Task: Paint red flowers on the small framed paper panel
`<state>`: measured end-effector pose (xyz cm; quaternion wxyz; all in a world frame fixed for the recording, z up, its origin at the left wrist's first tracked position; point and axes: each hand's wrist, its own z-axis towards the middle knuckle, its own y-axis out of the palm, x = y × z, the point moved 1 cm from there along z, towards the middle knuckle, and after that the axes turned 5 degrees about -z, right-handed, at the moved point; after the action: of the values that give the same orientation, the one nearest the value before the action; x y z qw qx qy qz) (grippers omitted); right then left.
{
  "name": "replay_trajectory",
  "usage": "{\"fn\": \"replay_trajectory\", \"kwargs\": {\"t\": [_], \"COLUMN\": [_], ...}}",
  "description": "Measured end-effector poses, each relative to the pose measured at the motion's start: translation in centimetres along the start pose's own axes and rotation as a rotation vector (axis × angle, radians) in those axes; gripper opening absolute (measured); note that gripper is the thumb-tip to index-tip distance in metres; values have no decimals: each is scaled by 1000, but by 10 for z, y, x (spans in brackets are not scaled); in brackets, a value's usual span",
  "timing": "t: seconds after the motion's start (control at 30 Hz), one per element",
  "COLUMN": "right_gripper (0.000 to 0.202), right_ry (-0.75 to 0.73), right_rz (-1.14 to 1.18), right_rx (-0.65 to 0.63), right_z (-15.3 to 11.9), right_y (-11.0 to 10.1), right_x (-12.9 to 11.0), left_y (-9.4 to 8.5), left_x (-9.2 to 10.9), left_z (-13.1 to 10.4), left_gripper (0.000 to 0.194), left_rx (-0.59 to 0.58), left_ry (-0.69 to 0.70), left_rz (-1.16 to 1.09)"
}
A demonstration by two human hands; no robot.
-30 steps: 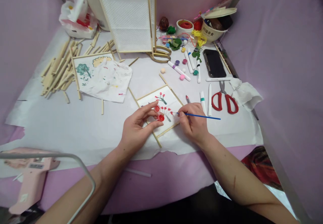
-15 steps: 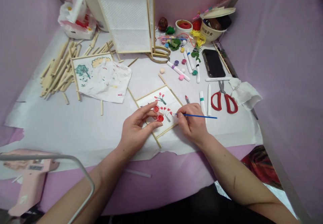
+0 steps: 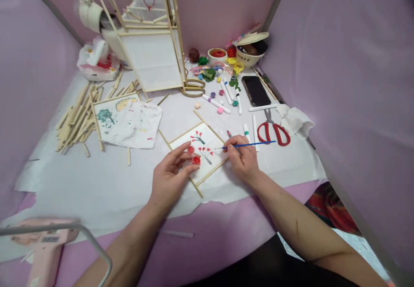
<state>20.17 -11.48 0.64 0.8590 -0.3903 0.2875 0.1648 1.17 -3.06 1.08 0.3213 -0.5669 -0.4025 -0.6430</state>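
Note:
Between the thumb and fingers of my left hand (image 3: 171,170) is a small open pot of red paint (image 3: 196,160), its red-stained lid (image 3: 190,149) flipped up. My right hand (image 3: 242,157) pinches a thin blue paintbrush (image 3: 255,143), its tip pointing left over the white panel. That panel (image 3: 186,135) lies flat, edged with thin wooden sticks, and bears red flowers on green and grey stems. The brush tip is close to the right-hand flowers; whether it touches is too small to tell. A pen (image 3: 229,134) lies partly behind my right hand.
Red-handled scissors (image 3: 274,134), markers (image 3: 216,104) and a phone (image 3: 256,91) lie to the right. A stick-framed lantern (image 3: 152,60) stands behind. Wooden sticks (image 3: 76,118) and a stained cloth (image 3: 136,123) lie left; a pink glue gun (image 3: 51,239) sits front left.
The camera view has tilted up, showing more of the lantern's top. The brush tip has shifted slightly away from the flowers. Both hands keep their holds.

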Motion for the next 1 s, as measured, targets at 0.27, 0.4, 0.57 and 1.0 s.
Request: {"fn": "replay_trajectory", "kwargs": {"t": [0.27,0.4,0.57,1.0], "right_gripper": [18,22,22,52], "right_ry": [50,133,193,-33], "right_rz": [114,183,170,-275], "right_rx": [29,-23,54,-64], "right_z": [0,-4,-14,-72], "right_y": [-3,-4,-18,-15], "right_x": [4,1,-11,-46], "left_y": [-3,-7,-14,-20], "left_x": [3,6,8,3], "left_z": [2,7,14,21], "left_gripper": [53,55,58,59], "left_rx": [64,100,146,118], "left_ry": [25,91,121,115], "left_rz": [-33,-61,-61,-115]}}
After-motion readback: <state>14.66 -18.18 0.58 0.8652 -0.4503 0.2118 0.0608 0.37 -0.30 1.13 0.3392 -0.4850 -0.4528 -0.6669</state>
